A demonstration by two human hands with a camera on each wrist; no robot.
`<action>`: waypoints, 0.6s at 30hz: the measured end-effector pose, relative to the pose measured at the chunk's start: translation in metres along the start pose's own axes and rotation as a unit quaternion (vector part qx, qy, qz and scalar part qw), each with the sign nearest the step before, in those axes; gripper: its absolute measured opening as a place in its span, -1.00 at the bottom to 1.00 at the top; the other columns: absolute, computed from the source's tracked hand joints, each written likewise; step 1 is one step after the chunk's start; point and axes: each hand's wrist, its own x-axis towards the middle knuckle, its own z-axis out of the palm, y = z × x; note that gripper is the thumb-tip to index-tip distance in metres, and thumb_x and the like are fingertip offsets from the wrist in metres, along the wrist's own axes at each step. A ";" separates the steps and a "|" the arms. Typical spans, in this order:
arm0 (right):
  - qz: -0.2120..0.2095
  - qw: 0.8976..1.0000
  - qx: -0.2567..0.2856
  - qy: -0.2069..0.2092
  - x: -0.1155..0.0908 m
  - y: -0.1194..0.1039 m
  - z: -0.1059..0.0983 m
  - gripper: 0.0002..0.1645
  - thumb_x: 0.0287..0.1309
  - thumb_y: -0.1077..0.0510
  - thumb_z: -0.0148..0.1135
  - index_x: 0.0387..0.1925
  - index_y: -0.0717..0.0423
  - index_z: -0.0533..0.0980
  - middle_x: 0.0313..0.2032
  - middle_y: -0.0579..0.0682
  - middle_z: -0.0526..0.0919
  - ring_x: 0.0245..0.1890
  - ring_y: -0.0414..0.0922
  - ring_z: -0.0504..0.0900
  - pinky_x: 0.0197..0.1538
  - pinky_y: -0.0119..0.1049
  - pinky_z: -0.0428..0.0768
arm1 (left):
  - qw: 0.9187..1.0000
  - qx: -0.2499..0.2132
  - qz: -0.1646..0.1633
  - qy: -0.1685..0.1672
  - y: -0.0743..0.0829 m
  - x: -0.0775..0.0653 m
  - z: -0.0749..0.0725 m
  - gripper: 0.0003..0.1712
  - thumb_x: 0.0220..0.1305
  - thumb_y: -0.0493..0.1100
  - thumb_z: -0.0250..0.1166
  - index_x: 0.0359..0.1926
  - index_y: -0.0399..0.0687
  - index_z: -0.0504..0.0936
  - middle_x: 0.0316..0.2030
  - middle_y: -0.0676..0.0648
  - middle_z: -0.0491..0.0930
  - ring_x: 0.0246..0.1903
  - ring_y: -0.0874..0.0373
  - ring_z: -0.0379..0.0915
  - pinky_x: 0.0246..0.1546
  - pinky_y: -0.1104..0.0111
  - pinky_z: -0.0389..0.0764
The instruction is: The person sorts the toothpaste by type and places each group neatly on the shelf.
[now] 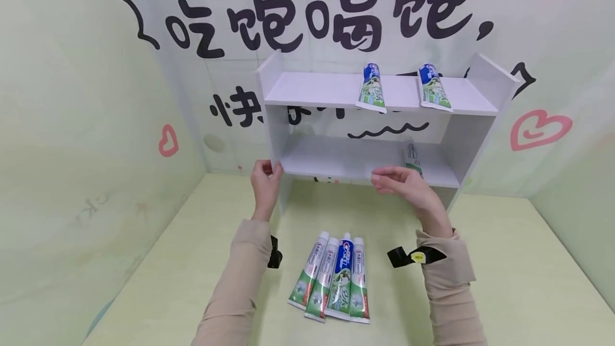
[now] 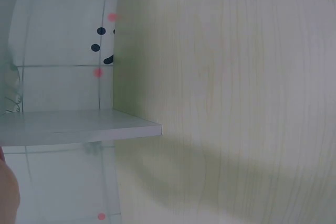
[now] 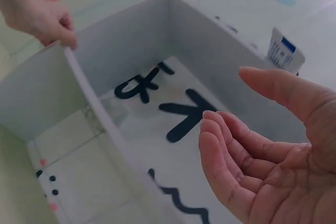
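Four toothpaste tubes (image 1: 336, 279) lie fanned on the bench (image 1: 192, 282), caps toward twelve o'clock, three of them silver and green and one blue and green. From this fan, the white shelf unit (image 1: 346, 155) stands between twelve and one o'clock. One silver tube (image 1: 411, 155) lies on its lower board; from that tube, one blue tube (image 1: 371, 88) on the upper board is toward eleven o'clock and another blue tube (image 1: 434, 87) between twelve and one.

The step in hand looks to be shelving by kind, blue above and silver below, with four left to place. The next move probably calls for the right hand (image 1: 405, 183) to swing down toward seven o'clock, pick a tube from the fan and lift it to the matching board.

That hand is empty at the front of the lower board, fingers loosely bent and thumb apart, with the silver tube just past it at twelve o'clock. At nine o'clock from it, the left hand (image 1: 265, 186) pinches the front edge of the unit's side panel (image 1: 273, 127), seemingly steadying it.
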 end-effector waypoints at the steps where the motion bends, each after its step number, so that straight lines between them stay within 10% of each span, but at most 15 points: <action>1: 0.011 1.000 0.002 -0.006 0.001 0.007 0.001 -0.46 0.21 0.15 0.06 0.11 0.47 0.28 -0.32 -0.34 0.60 -0.27 -0.37 0.60 -0.02 -0.44 0.54 | 1.000 0.000 0.001 0.001 0.001 0.000 0.000 -0.70 0.16 -0.17 0.17 -0.19 -0.35 0.42 -0.26 -0.26 0.50 -0.24 -0.01 0.44 -0.17 0.25 0.52; 18: 0.145 0.988 -0.003 -0.058 -0.003 0.098 0.023 -0.35 0.14 0.04 0.15 0.10 0.45 0.30 0.06 0.39 0.44 0.02 0.13 0.52 0.06 -0.22 0.53 | 1.000 0.002 -0.006 -0.002 0.000 0.001 0.000 -0.67 0.17 -0.15 0.15 -0.17 -0.35 0.41 -0.24 -0.27 0.49 -0.22 -0.03 0.42 -0.13 0.22 0.52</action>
